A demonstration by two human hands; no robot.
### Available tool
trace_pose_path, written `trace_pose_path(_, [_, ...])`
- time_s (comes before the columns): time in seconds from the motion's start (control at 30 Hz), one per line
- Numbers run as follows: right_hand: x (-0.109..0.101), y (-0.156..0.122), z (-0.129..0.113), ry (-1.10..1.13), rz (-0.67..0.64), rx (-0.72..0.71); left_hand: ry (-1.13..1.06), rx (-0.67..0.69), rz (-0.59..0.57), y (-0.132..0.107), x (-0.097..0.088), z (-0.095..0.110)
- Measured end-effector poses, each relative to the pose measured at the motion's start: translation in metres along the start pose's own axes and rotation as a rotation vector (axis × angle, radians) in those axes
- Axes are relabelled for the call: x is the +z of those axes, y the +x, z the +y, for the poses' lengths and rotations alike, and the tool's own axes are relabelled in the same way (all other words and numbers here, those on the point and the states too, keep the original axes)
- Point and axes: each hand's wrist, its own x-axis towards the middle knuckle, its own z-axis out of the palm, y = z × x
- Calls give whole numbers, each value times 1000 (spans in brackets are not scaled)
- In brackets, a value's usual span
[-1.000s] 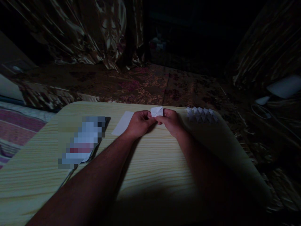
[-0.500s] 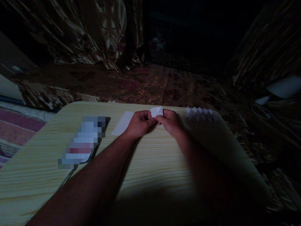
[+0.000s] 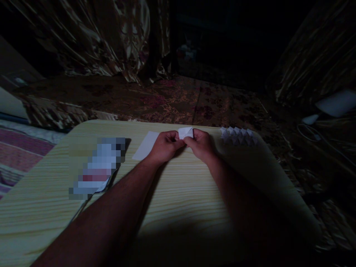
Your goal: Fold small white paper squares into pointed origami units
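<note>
1. Fingers of the left hand and right hand grasp the small folded white paper, one hand pinching each side.
2. Risk: skewed crease. Likely cause: uneven pull between the two grips, or edges misread in this dim light.
3. Risk: crumpled near edge, if the right thumb presses too hard.
4. Risk: scattered rows. Pointed folded paper pieces sit near the right hand; an outward swing of that wrist could knock them.
5. Position: paper lies between the fingertips, right thumb at its near edge, upper face mostly exposed. It's by the far edge of the wood-grain table; too dark to tell if lifted or touching.
6. Flat white paper sheet: just beside left hand, partly hidden by it.
</note>
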Motion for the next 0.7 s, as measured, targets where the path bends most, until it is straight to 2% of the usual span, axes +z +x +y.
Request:
trace_pose_path(0.5, [2,-2,-4,-99,23,-23,-69,-12,-22,0,0,-1])
trace_pose_path(0.7, [2,-1,-3,-42,-5,-28,-78,-24,28,0,0,1])
